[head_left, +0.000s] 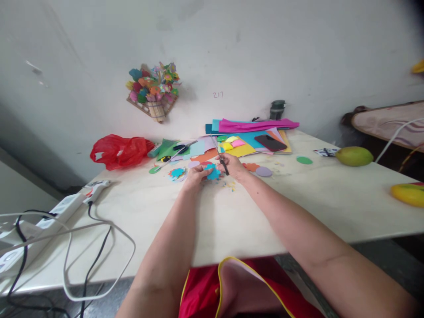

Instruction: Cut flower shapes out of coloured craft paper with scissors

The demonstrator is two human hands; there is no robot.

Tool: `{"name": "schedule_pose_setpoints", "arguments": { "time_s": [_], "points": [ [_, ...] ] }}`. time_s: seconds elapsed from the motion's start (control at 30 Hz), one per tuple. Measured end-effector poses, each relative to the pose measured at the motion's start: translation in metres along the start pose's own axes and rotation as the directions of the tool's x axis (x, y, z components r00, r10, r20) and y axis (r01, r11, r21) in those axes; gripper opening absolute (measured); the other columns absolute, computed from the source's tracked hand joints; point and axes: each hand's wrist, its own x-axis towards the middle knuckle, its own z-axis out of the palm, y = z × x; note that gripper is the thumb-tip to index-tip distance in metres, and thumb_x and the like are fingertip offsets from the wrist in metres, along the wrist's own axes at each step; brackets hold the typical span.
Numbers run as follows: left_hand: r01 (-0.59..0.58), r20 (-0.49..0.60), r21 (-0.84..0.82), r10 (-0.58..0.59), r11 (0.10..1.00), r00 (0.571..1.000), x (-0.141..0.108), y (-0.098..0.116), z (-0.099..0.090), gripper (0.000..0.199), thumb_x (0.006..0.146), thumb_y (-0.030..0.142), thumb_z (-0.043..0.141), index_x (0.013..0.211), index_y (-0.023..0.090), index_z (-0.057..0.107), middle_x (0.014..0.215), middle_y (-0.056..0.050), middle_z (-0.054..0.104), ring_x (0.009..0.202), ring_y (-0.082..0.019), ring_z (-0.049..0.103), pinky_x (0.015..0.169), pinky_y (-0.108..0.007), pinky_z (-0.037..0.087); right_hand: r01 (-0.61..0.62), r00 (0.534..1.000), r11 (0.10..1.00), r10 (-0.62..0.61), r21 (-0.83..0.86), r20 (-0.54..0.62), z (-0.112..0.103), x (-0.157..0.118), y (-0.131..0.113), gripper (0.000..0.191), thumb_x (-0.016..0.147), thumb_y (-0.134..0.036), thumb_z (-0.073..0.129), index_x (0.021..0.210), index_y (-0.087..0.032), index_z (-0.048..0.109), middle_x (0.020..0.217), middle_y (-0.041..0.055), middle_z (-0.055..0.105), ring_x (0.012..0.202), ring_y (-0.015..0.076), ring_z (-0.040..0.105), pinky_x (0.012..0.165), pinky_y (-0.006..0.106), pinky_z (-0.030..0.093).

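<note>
My left hand pinches a blue paper flower with a scalloped edge, just above the table. My right hand is closed around a slim metal tool with a dark handle; its thin pointed end reaches away from me, and I cannot tell its exact kind. The right fingers are close beside the flower's edge. Left of my hands lies another blue paper flower on other cut pieces. An orange cut-out and a lilac paper disc lie to the right. Small scraps are scattered below my hands.
Dark-handled scissors, coloured paper sheets and a phone lie at the back. A red plastic bag sits at left. Power strips with loose cables occupy the left edge; a mango-like fruit lies right.
</note>
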Motion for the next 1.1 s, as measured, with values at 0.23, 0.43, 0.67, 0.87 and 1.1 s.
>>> {"name": "schedule_pose_setpoints", "arguments": {
  "time_s": [0.23, 0.43, 0.67, 0.87, 1.1],
  "points": [
    [-0.011, 0.009, -0.025, 0.011, 1.000, 1.000, 0.000, 0.001, 0.003, 0.037, 0.044, 0.032, 0.094, 0.068, 0.015, 0.071, 0.070, -0.004, 0.072, 0.068, -0.019, 0.068, 0.073, -0.033, 0.055, 0.001, 0.983, 1.000, 0.003, 0.020, -0.182, 0.006, 0.002, -0.001, 0.028, 0.055, -0.009, 0.065, 0.081, -0.020, 0.058, 0.049, -0.0109, 0.047, 0.044, 0.0090, 0.048, 0.045, 0.021, 0.037],
    [-0.050, -0.097, -0.051, 0.045, 0.997, 0.994, -0.002, 0.003, 0.006, 0.038, 0.046, 0.031, 0.094, 0.062, 0.017, 0.062, 0.066, 0.000, 0.068, 0.066, -0.016, 0.066, 0.070, -0.030, 0.054, -0.035, 0.982, 0.999, 0.042, 0.040, -0.185, 0.010, -0.002, -0.003, 0.029, 0.055, -0.010, 0.066, 0.081, -0.020, 0.059, 0.048, -0.0098, 0.051, 0.043, 0.0106, 0.051, 0.045, 0.022, 0.040],
    [-0.048, -0.110, -0.098, 0.037, 0.994, 0.993, -0.003, 0.006, 0.005, 0.043, 0.047, 0.033, 0.094, 0.060, 0.017, 0.056, 0.068, 0.000, 0.066, 0.067, -0.014, 0.066, 0.075, -0.030, 0.055, -0.037, 0.989, 0.998, 0.043, 0.043, -0.142, 0.011, 0.000, 0.004, 0.032, 0.055, -0.017, 0.076, 0.082, -0.021, 0.058, 0.052, -0.0082, 0.054, 0.045, 0.0116, 0.054, 0.043, 0.022, 0.040],
    [-0.035, -0.116, -0.131, 0.020, 0.991, 0.993, -0.001, 0.004, 0.007, 0.039, 0.045, 0.030, 0.095, 0.070, 0.015, 0.070, 0.075, -0.002, 0.071, 0.068, -0.014, 0.066, 0.073, -0.029, 0.056, -0.031, 0.989, 0.999, 0.035, 0.031, -0.147, 0.014, -0.001, 0.007, 0.034, 0.056, -0.020, 0.080, 0.082, -0.021, 0.058, 0.055, -0.0082, 0.054, 0.046, 0.0107, 0.054, 0.044, 0.022, 0.042],
    [-0.048, -0.104, -0.106, 0.037, 0.993, 0.994, -0.003, 0.004, 0.009, 0.037, 0.050, 0.031, 0.094, 0.074, 0.014, 0.072, 0.074, -0.002, 0.071, 0.065, -0.013, 0.066, 0.070, -0.027, 0.055, -0.043, 0.992, 0.997, 0.050, 0.060, -0.116, 0.018, -0.005, 0.006, 0.034, 0.055, -0.016, 0.078, 0.082, -0.021, 0.058, 0.055, -0.0090, 0.055, 0.044, 0.0091, 0.053, 0.043, 0.021, 0.042]
  ]
}}
